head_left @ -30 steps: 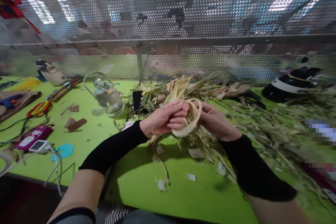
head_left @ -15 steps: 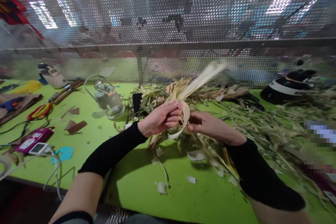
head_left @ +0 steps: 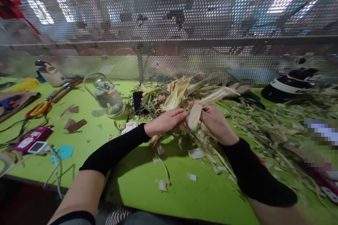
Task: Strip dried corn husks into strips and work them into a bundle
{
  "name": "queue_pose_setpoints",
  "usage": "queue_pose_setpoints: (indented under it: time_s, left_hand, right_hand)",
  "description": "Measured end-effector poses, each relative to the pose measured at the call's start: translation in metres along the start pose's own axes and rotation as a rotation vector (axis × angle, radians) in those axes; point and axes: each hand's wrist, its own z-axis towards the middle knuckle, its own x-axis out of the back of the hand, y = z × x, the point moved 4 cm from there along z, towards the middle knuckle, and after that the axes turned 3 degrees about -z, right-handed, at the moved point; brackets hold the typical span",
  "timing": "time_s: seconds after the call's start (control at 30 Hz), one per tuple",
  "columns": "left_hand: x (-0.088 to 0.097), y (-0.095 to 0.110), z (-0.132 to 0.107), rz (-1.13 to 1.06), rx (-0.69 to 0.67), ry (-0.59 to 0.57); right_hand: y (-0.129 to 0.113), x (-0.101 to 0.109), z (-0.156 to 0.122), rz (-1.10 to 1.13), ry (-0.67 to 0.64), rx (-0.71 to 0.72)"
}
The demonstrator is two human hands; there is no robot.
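A pale dried corn husk (head_left: 195,115) is folded over between my hands above the green table (head_left: 182,197), its long end fanning out to the right. My right hand (head_left: 215,123) is closed on the husk, with its thumb and fingers pinching around the fold. From the other side my left hand (head_left: 170,121) meets it, fingertips pressed together at the husk's left edge. The exact hold of the left fingers is partly hidden. Just behind the hands lies a heap of dry husks and leaves (head_left: 155,100), and loose scraps are scattered below them.
A clear lidded jug (head_left: 105,95) and a dark phone-like object (head_left: 137,102) stand left of the heap. Further left are scissors (head_left: 39,109), a purple power strip (head_left: 33,139) and cables. A black-and-white container (head_left: 287,88) sits far right. Behind rises a perforated metal screen (head_left: 163,63).
The husk has swung down from pointing up and right to nearly level. My right hand has moved up and closed on it, while my left hand has turned and shifted slightly.
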Motion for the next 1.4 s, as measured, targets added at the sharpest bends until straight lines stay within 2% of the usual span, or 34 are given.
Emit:
queue_pose_setpoints:
  time_s: [0.07,0.1,0.23,0.3,0.53,0.63,0.73,0.83,0.93,1.2,1.33,1.4]
  left_hand:
    - [-0.003,0.001,-0.001,0.104,-0.045,-0.014]
    - [-0.004,0.0,-0.001,0.087,-0.053,-0.014]
    - [-0.002,-0.004,0.001,-0.269,-0.021,0.072]
    - [0.001,-0.004,0.004,-0.37,-0.021,0.113]
    - [0.009,-0.003,0.009,-0.35,-0.042,0.266]
    - [0.009,-0.003,0.009,-0.271,-0.039,0.264]
    - [0.005,-0.006,0.008,-0.218,0.033,0.201]
    - [0.0,-0.01,0.008,-0.258,0.091,0.157]
    - [0.001,-0.016,0.01,-0.303,0.108,0.163]
    - [0.009,-0.015,0.012,-0.351,0.001,0.284]
    - [0.013,-0.012,0.014,-0.219,-0.033,0.326]
    - [0.015,-0.012,0.016,-0.118,-0.046,0.349]
  right_hand:
    - [0.004,-0.003,0.0,0.042,-0.015,-0.044]
    - [0.005,-0.005,0.0,0.051,-0.03,-0.048]
    - [0.004,-0.011,-0.001,0.088,-0.097,-0.029]
    - [0.0,-0.012,-0.001,0.07,-0.116,0.007]
    - [-0.012,-0.01,0.0,-0.128,-0.02,0.112]
    - [-0.01,-0.008,-0.001,-0.095,-0.018,0.041]
    - [-0.003,-0.006,0.001,0.035,-0.019,-0.094]
    - [0.005,-0.005,0.004,0.122,-0.068,-0.208]
    - [0.011,-0.006,0.007,0.192,-0.104,-0.267]
    - [0.008,-0.006,0.004,0.099,-0.097,-0.166]
    - [-0.003,-0.008,0.001,-0.087,-0.134,0.015]
    - [-0.004,-0.01,0.001,-0.137,-0.135,0.058]
